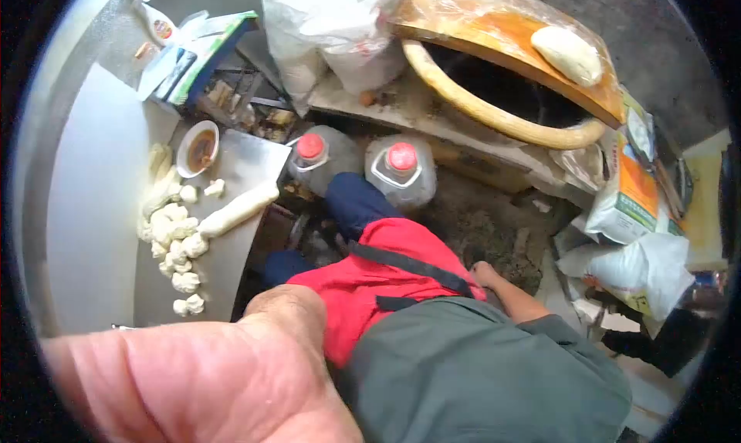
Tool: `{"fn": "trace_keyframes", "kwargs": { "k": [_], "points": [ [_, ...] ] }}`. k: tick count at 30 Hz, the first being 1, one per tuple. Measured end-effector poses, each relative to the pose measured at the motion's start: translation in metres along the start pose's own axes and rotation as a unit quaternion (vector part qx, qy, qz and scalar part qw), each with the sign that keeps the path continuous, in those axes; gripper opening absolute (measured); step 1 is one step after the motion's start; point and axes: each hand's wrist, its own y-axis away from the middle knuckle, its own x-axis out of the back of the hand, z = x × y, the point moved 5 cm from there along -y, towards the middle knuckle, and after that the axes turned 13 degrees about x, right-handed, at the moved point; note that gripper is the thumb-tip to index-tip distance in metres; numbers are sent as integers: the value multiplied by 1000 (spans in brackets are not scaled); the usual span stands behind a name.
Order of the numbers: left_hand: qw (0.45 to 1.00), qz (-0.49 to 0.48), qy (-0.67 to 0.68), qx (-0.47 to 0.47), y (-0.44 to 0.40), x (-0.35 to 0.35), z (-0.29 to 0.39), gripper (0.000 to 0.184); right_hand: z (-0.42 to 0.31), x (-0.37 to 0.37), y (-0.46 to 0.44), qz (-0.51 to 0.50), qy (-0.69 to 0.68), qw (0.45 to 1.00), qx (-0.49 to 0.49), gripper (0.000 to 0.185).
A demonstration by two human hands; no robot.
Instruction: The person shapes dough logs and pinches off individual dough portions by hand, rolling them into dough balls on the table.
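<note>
A metal worktop (220, 277) stood at the left of the frame, bearing clustered dough pieces (176, 235), a dough roll (239, 210) and a white bowl (183, 156) with brownish contents. The left hand (204, 373), palm showing large at lower left, was nearest the dough; its fingers were out of view, the right hand (483, 274) partly hidden beside the red apron (363, 281), so I could not tell either's grip.

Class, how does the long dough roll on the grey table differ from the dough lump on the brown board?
The dough roll is long and slim; the dough lump is a plump oval. The roll lies beside small dough pieces; the lump lies by itself. Both are pale.
</note>
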Motion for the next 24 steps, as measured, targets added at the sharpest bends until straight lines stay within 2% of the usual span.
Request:
{"fn": "trace_keyframes", "kwargs": {
  "k": [2,5,7,9,13,15,16,19,21,23,24],
  "points": [
    [1000,-9,-11,-3,-4,7,1,13,5,0,-2,0,26,1000,12,38],
    [1000,-21,-9,-4,-7,9,-1,13,8,4,7,18,2,999,-28,39],
    [1000,-21,-5,1,-4,8,-3,13,0,16,14,-20,3,999,-47,36],
    [1000,-24,12,0,-6,1,-7,13,-3,18,25,-6,-21,998,-61,33],
    [999,-19,35,0,-4,-6,-11,13,15,12,16,27,57,998,-16,33],
    [1000,-13,27,-8,-7,0,-12,13,11,11,17,-9,45,999,-6,32],
    [1000,-12,24,-13,-10,3,-12,13,14,11,21,39,30,999,-22,34],
    [999,-15,33,-39,-25,3,-14,13,13,34,51,39,1,999,-8,35],
    [997,-17,57,-53,-31,-5,-18,13,12,73,103,4,-42,994,-101,35],
    [995,-13,84,-58,-33,-13,-24,13,87,83,140,5,100,992,-73,28],
    [993,-9,100,-63,-35,-19,-26,13,167,74,164,-5,87,988,-124,27]
  ]
}}
